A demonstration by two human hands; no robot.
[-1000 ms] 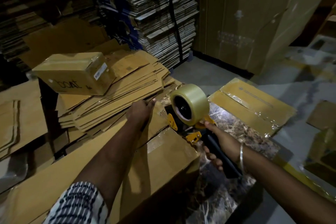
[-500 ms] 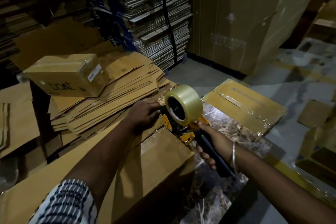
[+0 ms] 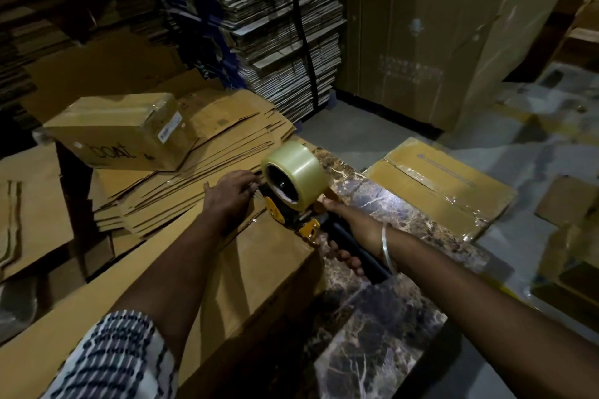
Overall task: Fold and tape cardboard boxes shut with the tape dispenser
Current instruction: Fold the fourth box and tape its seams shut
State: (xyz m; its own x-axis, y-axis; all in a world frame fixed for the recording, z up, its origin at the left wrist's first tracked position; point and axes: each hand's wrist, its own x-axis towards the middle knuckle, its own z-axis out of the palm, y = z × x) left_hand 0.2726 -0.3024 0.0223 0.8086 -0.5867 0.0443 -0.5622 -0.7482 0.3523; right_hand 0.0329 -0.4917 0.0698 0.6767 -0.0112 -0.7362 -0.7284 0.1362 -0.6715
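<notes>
Fingers point(image 3: 343, 257) of the right hand point(image 3: 351, 233) curl round the tape dispenser point(image 3: 291, 194) handle. Left hand point(image 3: 231, 196), at nine o'clock of it, presses spread fingers on the box point(image 3: 259, 269).

Big box point(image 3: 246, 275) in front, tape dispenser point(image 3: 293, 201) on its far end. Flat cardboard pile point(image 3: 194, 181) behind, small box point(image 3: 120, 129) on top. Taped box point(image 3: 444, 185) to the right, on the floor point(image 3: 356, 139).

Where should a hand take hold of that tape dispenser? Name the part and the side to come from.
Judging by its shape, grip the black handle of the tape dispenser, coming from the near right end, as the right hand does. The handle is a bare bar that trails back toward the person; the tape roll and yellow guards crowd the front, over the cardboard box.
</notes>
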